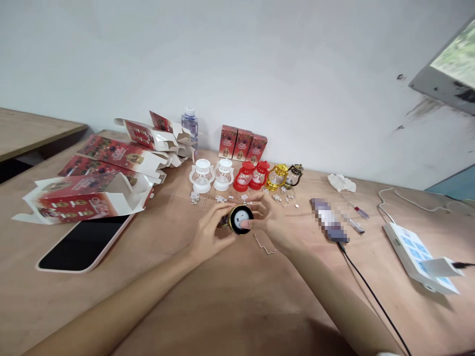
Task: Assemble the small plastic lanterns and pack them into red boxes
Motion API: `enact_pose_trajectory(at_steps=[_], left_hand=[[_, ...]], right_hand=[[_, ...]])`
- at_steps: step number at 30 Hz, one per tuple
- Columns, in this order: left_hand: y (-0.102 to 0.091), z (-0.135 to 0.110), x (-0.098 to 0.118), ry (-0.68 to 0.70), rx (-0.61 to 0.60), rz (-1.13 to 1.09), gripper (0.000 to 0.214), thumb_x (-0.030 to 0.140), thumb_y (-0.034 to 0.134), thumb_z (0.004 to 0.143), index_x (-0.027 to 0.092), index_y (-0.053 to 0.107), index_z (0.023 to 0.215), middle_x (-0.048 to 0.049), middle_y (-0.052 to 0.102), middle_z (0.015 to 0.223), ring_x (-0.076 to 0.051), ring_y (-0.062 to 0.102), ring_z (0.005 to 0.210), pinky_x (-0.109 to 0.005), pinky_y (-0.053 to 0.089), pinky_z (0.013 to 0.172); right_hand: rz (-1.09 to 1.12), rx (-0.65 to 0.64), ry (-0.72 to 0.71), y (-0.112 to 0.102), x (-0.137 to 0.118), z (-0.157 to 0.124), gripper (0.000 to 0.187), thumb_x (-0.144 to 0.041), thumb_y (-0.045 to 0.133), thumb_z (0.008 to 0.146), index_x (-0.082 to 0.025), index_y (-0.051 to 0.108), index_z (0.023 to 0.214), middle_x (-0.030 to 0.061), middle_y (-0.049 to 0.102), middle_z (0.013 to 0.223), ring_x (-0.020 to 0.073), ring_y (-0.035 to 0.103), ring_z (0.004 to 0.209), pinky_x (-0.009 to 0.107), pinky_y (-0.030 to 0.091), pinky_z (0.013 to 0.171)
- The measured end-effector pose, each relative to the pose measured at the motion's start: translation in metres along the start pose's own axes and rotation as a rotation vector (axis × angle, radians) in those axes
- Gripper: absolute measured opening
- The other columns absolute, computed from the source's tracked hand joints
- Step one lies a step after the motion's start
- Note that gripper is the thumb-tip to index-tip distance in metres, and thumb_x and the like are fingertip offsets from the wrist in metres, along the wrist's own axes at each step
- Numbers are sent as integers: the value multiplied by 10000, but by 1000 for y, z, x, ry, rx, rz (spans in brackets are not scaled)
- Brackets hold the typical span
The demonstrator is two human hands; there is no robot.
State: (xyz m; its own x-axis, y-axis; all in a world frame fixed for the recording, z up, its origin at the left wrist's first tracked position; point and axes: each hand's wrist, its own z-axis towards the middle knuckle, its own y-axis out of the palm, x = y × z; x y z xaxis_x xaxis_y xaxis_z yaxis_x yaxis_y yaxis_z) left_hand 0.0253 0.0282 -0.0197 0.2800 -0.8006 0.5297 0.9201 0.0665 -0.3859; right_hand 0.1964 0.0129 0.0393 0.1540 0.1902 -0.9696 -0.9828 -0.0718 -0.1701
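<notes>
A small dark lantern (234, 226) lies tipped between my hands, its round base with a white disc facing me. My left hand (213, 228) is closed around the lantern's body from the left. From the right, my right hand (266, 220) grips the base, with the thumb pressed on the white disc. Just beyond my hands stand white lanterns (202, 178), red lanterns (245, 177), a gold lantern (276, 178) and a bronze lantern (294, 176). Small white parts (221, 199) lie in front of them. A bent wire handle (265, 245) rests right of my hands.
Opened red boxes (85, 200) are heaped at left, partly over a phone (85, 244). A bottle (190, 123) and three closed red boxes (243, 143) stand by the wall. At right are another phone (329, 220), a screwdriver (359, 211), crumpled tissue (341, 182) and a power strip (415, 254).
</notes>
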Motion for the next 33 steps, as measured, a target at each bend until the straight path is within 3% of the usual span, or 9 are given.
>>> enact_pose_trajectory(at_steps=[2,4,8,11,15,19,23,29,33], left_hand=[[-1,-1,0,-8,13,22,447,129,619,729,202,521,1158,-102,601,1147,-232,604,1046,-360,509,872],[-1,0,0,-16,29,45,437,118,616,730,200,521,1149,-101,599,1137,-227,604,1042,-355,512,863],[-1,3,0,-20,65,73,345,190,648,769,198,537,1096,-104,611,1116,-230,606,1036,-375,514,861],[-1,4,0,-25,98,85,328,218,661,773,199,531,1075,-103,615,1114,-233,603,1048,-385,513,872],[1,2,-2,-31,103,83,415,188,650,754,212,484,1134,-89,615,1117,-226,607,1057,-383,519,879],[4,-2,-6,23,110,40,570,176,645,762,232,376,1261,-107,593,1179,-225,594,1102,-402,513,901],[6,-2,-8,93,49,-7,482,186,647,792,238,407,1207,-140,560,1227,-244,570,1146,-442,500,904],[5,-2,-7,121,35,6,450,154,619,806,274,373,1163,-126,519,1243,-229,556,1156,-422,506,883],[4,-3,-6,134,17,76,403,143,587,820,269,372,1137,-117,500,1247,-228,557,1144,-416,503,874]], right_hand=[[215,-75,180,2,2,9,532,-313,853,465,-224,525,875,29,644,911,185,631,816,324,529,705],[306,-81,232,4,4,13,529,-282,863,413,-212,528,817,22,647,860,180,627,794,304,516,692],[202,-39,57,11,4,12,444,-290,839,495,-219,556,829,-7,641,835,158,622,803,295,500,743],[121,-81,-41,14,1,12,409,-361,816,563,-224,567,858,5,662,878,163,633,837,314,505,779],[79,-106,-135,-3,-4,11,347,-441,709,722,-223,597,968,43,679,988,167,637,943,340,504,865],[-279,7,-176,-45,2,-1,205,-367,609,838,-231,630,990,55,674,1032,170,630,945,353,510,846],[-748,-128,-42,-79,17,-16,114,-226,584,845,-208,686,892,57,697,900,190,637,812,365,514,752],[-1102,-368,-205,-82,34,-23,215,-156,491,895,-172,698,841,100,684,914,223,629,894,344,507,758],[-1310,-481,-251,-78,36,-21,233,-98,461,894,-144,684,845,103,674,876,208,628,824,312,490,704]])
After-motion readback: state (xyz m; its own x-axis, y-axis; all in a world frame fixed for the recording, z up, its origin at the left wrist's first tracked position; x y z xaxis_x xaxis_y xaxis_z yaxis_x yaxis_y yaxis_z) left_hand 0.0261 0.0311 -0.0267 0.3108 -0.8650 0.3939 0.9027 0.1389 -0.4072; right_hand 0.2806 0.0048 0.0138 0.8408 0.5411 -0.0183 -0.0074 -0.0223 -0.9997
